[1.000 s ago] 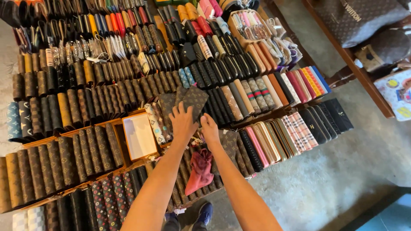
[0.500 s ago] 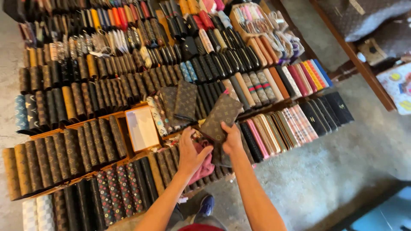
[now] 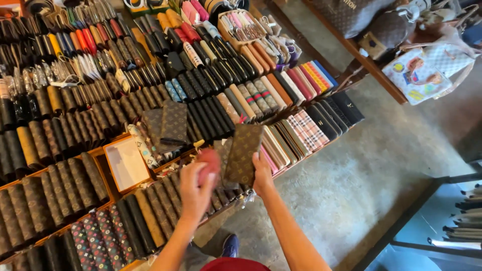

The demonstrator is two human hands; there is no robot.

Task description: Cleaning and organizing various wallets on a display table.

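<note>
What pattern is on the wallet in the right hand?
Brown with a tan repeating motif print; the wallet in the right hand shows in the head view.

Rows of upright long wallets in brown, black, tan, red, pink and plaid patterns (image 3: 211, 100) cover the low wooden display bench (image 3: 108, 193) from edge to edge. An open orange box with a white lining (image 3: 125, 163) sits among the brown rows near the bench's front edge. A wooden tray of pale patterned wallets (image 3: 246, 27) stands toward the far right corner. Beyond the bench's right edge lies the grey concrete floor (image 3: 361, 170), and a white printed tote bag (image 3: 419, 75) rests beside a wooden shelf (image 3: 351, 50).
</note>
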